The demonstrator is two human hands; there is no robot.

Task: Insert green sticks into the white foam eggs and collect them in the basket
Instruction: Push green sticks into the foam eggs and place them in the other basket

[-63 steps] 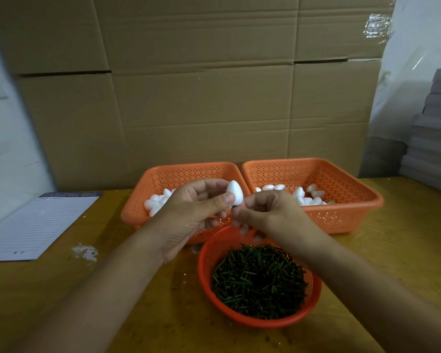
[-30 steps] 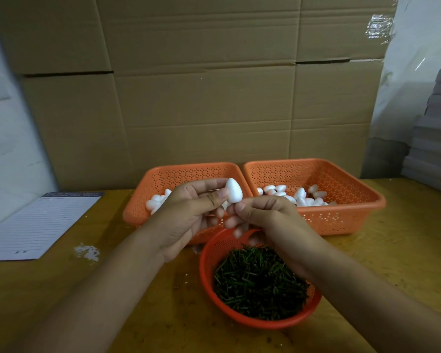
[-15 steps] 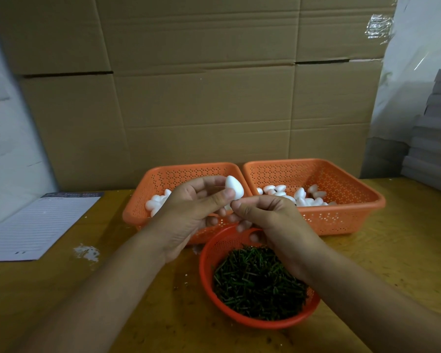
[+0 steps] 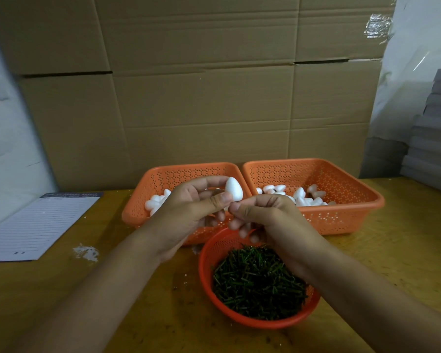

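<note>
Left hand (image 4: pixel 189 212) is pinching 1 white foam egg (image 4: pixel 234 189) above the 2 orange baskets (image 4: pixel 346 212). Right hand (image 4: pixel 267 217) fingers are curling under it; stick not visible, grip unclear. Green sticks (image 4: pixel 257 281) are filling the round bowl (image 4: pixel 260 323).

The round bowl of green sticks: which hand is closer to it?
Right. The right hand hangs above the far rim of the round bowl; the left hand is off to its left, holding a foam egg.

Dim, warm light; glare on the clear crinkled tape (image 4: pixel 377 25) at one o'clock, edges bowed, forearms soft
</note>
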